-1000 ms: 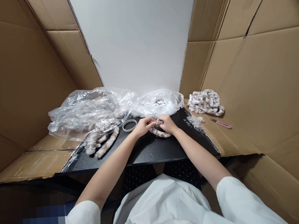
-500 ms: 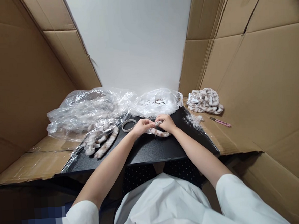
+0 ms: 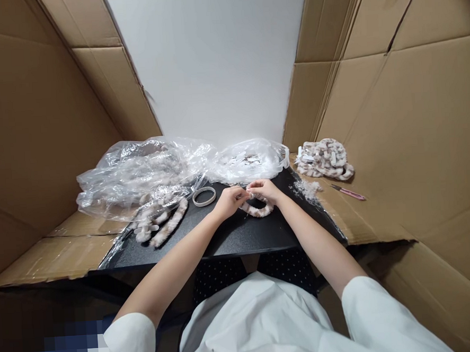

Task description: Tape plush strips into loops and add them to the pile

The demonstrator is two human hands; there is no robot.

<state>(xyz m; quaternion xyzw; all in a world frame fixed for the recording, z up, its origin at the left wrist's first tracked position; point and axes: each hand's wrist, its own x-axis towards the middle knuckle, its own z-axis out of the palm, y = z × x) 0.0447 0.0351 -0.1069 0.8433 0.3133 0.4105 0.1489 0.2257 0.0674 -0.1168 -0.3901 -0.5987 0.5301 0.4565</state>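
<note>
You pinch the furry ring (image 3: 258, 213) between your left hand (image 3: 233, 200) and right hand (image 3: 264, 190), over the black table (image 3: 239, 243) (cardboard (image 3: 423, 132) on both sides, a pale wall (image 3: 216, 65) straight ahead).

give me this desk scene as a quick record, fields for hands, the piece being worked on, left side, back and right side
left hand: fingers pinched at the far part of the fuzzy band
right hand: fingers pinched there too, close to the left
piece: mottled fuzzy band, curved into a loop, near side facing the person
left side: fuzzy strips and a pale ring on the black table
back: two clear plastic bags
right side: heaped fuzzy pieces, white fluff, pink-handled tool
</note>
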